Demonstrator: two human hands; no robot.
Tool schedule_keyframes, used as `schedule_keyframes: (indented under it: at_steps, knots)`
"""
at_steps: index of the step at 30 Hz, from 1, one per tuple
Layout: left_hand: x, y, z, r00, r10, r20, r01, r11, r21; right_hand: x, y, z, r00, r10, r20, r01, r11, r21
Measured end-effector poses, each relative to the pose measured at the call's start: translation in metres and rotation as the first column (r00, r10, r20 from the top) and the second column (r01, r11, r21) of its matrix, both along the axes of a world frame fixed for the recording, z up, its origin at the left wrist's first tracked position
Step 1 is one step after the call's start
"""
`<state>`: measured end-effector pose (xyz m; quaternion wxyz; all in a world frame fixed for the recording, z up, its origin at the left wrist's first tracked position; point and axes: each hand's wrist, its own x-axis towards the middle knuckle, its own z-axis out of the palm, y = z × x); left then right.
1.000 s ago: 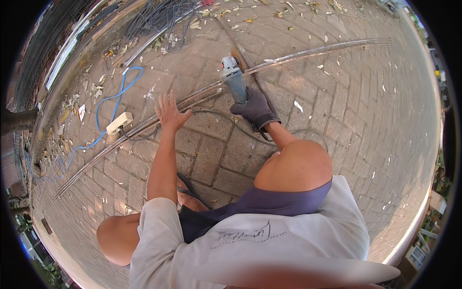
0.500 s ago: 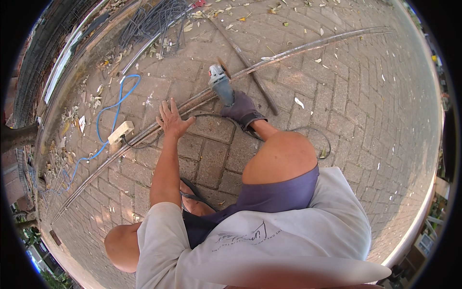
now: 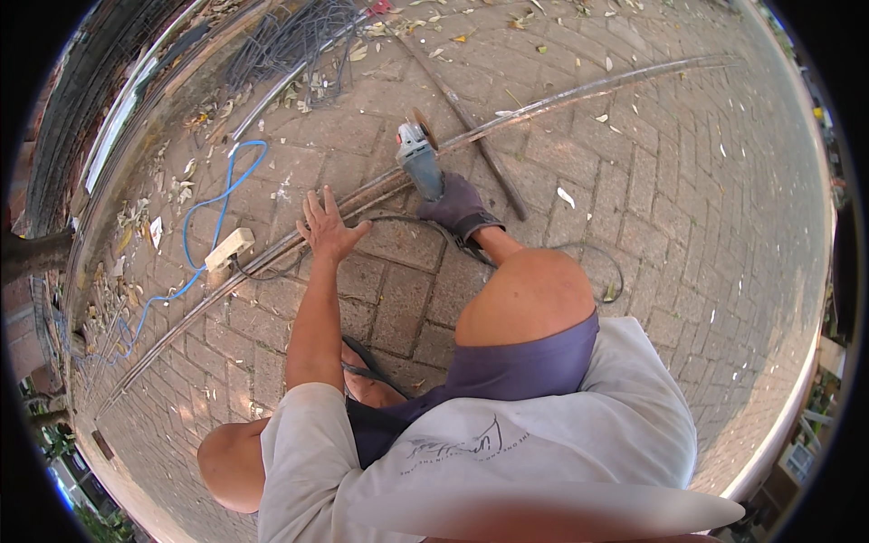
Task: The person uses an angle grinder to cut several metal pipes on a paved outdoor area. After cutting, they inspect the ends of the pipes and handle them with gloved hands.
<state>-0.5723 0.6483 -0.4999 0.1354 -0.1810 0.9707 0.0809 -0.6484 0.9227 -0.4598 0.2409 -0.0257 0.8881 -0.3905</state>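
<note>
In my right hand [image 3: 459, 206], which wears a dark glove, is a grey-blue angle grinder [image 3: 420, 165] with its fingers wrapped round the body. The grinder's brown disc [image 3: 424, 128] stands at the long metal bars [image 3: 385, 180]; whether it touches them I cannot tell. My bare left hand [image 3: 329, 228] is open, fingers spread, over or beside the same bars, left of the grinder; contact is unclear. A rusty rod [image 3: 491, 169] crosses the bars just right of the disc. The dark cord [image 3: 412, 218] runs near my right wrist and between both hands.
A cream power strip [image 3: 230, 249] with a blue cable [image 3: 191, 217] lies to the left. Tangled wire rods [image 3: 288, 45] and a silvery bar [image 3: 270, 98] are at the far left. Dry leaves are scattered on the brick paving [image 3: 398, 308]. My sandalled foot [image 3: 373, 385] is close by.
</note>
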Motion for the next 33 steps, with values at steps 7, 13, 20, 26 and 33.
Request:
schedule_keyframes:
  at_steps: [7,13,20,26,33]
  knots:
    - [0.0,0.0,0.0,1.0,-0.002,-0.02,0.002,1.0,0.009,-0.001,-0.002,-0.008,1.0,-0.016,0.004,0.016,1.0,-0.002]
    - [0.0,0.0,-0.001,1.0,-0.008,-0.03,0.008,1.0,0.002,-0.001,-0.003,-0.008,1.0,-0.028,-0.007,0.029,0.999,0.033]
    - [-0.001,0.001,0.0,1.0,-0.005,-0.011,0.005,1.0,-0.002,-0.004,-0.003,-0.008,1.0,-0.013,0.02,0.013,1.0,0.022]
    - [0.0,0.001,-0.001,1.0,-0.004,-0.019,0.004,1.0,-0.002,-0.002,-0.004,-0.006,1.0,-0.024,0.001,0.024,1.0,0.016]
    - [0.0,0.002,0.001,0.999,0.004,-0.033,-0.004,1.0,0.013,0.0,-0.002,0.002,1.0,-0.024,0.011,0.024,1.0,-0.003]
